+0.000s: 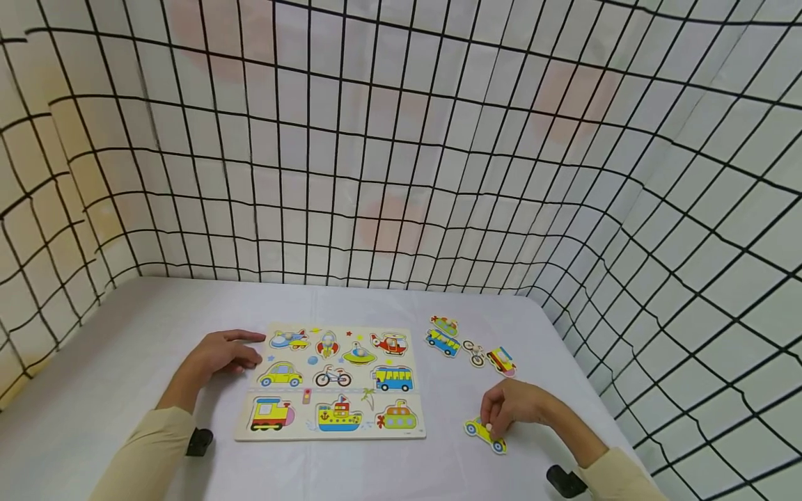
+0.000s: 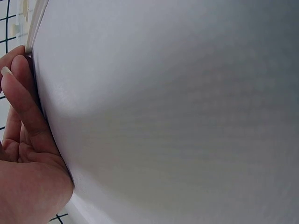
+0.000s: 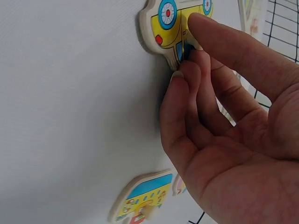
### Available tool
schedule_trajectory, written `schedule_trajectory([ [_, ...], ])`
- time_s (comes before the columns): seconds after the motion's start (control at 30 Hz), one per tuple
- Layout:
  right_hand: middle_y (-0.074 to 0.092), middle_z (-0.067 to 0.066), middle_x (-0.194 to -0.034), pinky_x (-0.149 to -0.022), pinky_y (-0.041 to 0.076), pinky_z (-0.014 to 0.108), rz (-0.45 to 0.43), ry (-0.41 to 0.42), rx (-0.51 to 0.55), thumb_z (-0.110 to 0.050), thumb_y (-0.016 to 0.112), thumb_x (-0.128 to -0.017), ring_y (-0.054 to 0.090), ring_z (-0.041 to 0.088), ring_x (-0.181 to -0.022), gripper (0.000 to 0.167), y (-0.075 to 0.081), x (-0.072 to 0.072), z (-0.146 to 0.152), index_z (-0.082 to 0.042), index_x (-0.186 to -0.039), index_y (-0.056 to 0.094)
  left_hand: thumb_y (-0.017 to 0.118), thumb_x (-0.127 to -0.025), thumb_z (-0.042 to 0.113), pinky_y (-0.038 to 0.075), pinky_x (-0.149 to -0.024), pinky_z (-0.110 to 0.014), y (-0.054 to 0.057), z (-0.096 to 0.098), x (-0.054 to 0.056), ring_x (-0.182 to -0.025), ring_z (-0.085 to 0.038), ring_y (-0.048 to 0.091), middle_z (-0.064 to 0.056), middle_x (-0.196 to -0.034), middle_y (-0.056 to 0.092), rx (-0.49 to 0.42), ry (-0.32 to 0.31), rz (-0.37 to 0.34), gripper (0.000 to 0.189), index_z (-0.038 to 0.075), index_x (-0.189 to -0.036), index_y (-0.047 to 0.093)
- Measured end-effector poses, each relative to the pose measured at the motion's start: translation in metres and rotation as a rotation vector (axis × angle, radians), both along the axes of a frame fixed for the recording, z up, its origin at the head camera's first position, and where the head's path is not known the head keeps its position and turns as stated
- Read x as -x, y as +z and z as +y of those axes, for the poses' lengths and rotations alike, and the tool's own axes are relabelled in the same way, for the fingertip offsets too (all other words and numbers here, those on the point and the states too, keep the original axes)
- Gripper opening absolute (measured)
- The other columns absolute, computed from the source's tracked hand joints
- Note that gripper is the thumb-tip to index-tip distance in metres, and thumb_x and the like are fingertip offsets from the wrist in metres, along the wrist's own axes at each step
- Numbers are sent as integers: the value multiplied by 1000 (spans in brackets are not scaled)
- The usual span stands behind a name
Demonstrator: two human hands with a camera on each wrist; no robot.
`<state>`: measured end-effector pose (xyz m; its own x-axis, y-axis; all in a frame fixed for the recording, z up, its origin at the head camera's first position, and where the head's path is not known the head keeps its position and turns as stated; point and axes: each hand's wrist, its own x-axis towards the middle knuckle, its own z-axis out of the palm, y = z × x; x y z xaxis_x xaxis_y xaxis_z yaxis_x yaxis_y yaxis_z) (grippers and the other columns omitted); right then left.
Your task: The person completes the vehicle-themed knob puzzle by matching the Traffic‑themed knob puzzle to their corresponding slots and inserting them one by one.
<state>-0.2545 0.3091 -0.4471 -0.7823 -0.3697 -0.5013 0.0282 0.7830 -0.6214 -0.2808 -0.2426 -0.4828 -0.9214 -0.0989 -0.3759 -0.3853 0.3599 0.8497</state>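
Note:
A wooden puzzle board with vehicle pictures lies flat on the table. Against its upper left edge rests my left hand, index finger stretched along the edge and the others loosely bent; in the left wrist view, that hand lies side-on to the white surface. To the right of the board, my right hand pinches a yellow car puzzle piece, tilted on or just over the table. In the right wrist view, thumb and fingertips are at the middle of the car piece, partly hiding it.
Beyond the right hand lie loose puzzle pieces: a submarine, a blue bus, a bicycle and a train. A yellow-and-blue piece with a knob shows low in the right wrist view. Black wire mesh surrounds the table.

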Motion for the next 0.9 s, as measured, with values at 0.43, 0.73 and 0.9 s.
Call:
schedule_trajectory([
  [0.43, 68, 2, -75, -72, 56, 34, 91, -17, 40, -7, 82, -77, 60, 16, -72, 19, 22, 22, -24, -5, -91, 71, 73, -84, 11, 53, -66, -26, 1, 1, 1, -71, -23, 62, -7, -80, 73, 8, -2, -3, 62, 1, -143, 56],
  [0.73, 65, 2, -77, -75, 56, 35, 170, -31, 13, -5, 82, -77, 59, 17, -74, 16, 41, 43, -68, -6, -90, 72, 74, -83, 11, 53, -66, -26, 1, 0, 0, -70, -24, 62, -9, -81, 73, 4, 11, -3, 62, 2, -142, 57],
  [0.9, 65, 2, -77, -80, 57, 43, 189, -1, 50, -7, 82, -77, 59, 17, -73, 15, 39, 53, -93, -7, -90, 73, 74, -85, 11, 52, -64, -25, 0, 2, 1, -70, -22, 62, -7, -80, 73, 0, 9, -1, 60, 2, -142, 57],
])
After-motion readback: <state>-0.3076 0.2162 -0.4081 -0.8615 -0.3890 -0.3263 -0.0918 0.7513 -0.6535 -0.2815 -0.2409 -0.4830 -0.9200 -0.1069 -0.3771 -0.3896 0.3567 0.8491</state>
